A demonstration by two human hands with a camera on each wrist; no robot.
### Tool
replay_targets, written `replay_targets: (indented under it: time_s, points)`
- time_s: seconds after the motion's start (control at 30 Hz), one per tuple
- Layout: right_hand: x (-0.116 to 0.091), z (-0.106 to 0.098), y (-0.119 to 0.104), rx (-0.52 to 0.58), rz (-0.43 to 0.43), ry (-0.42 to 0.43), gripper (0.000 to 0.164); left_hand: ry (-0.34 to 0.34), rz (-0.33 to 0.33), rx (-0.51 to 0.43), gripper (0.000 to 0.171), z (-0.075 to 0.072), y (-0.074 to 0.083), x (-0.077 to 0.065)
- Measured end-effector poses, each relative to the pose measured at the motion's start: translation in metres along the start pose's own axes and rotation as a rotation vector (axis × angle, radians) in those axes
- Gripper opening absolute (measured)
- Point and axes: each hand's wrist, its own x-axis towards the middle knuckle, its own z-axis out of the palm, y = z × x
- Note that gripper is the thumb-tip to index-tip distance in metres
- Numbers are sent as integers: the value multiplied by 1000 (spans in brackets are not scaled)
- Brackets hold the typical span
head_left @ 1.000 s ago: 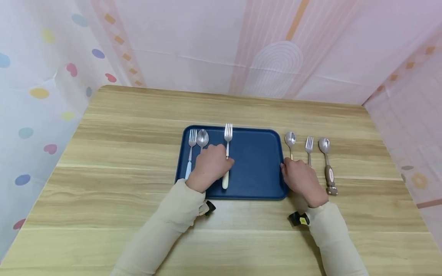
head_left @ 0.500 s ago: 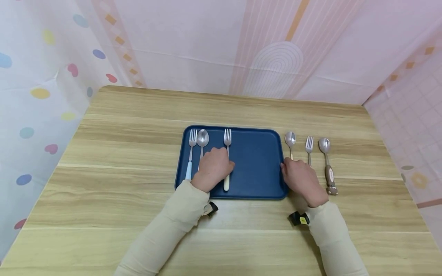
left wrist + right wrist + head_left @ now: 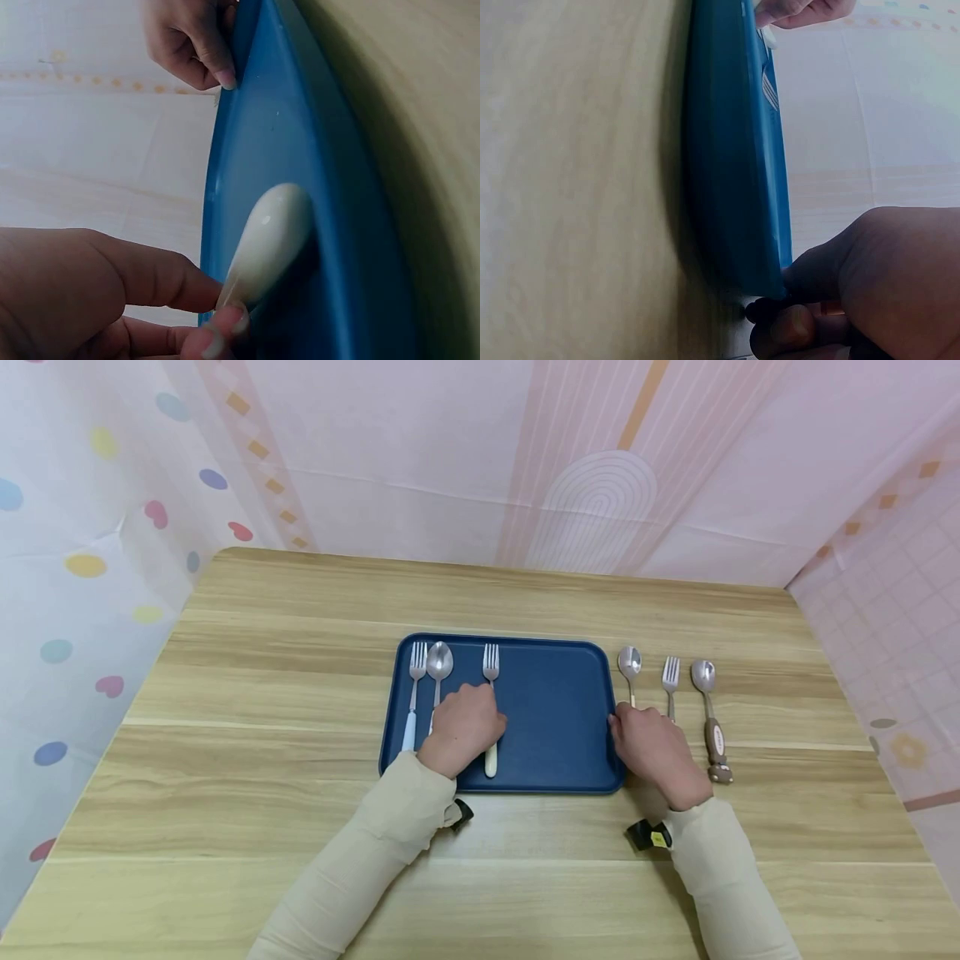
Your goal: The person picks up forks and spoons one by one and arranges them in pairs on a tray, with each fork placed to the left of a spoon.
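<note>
Brown-handled spoon [image 3: 713, 727] bears an unreadable label [image 3: 719, 742]; left hand [image 3: 463, 727] pinches a fork [image 3: 271, 232].

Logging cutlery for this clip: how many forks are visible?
3: a blue-handled fork at left on the tray, a cream-handled fork pinched in the left hand, a third fork right of the tray, partly hidden by the right hand.

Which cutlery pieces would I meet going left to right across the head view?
Light-blue-handled fork, left spoon, cream-handled fork, middle spoon, right fork, brown-handled spoon.
</note>
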Motion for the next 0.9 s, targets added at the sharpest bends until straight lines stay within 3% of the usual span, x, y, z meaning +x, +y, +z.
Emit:
replay_targets:
  time_s: [0.6, 0.77, 0.9]
  points:
    - [5, 0, 0, -5, -15, 1, 26, -26, -36, 9, 29, -3, -3, -1]
    - [7, -1, 0, -3, -17, -17, 27, 16, -43, 6, 33, -7, -7, -5]
    - [4, -3, 3, 13, -11, -31, 29, 90, 24, 40, 34, -14, -14, -12]
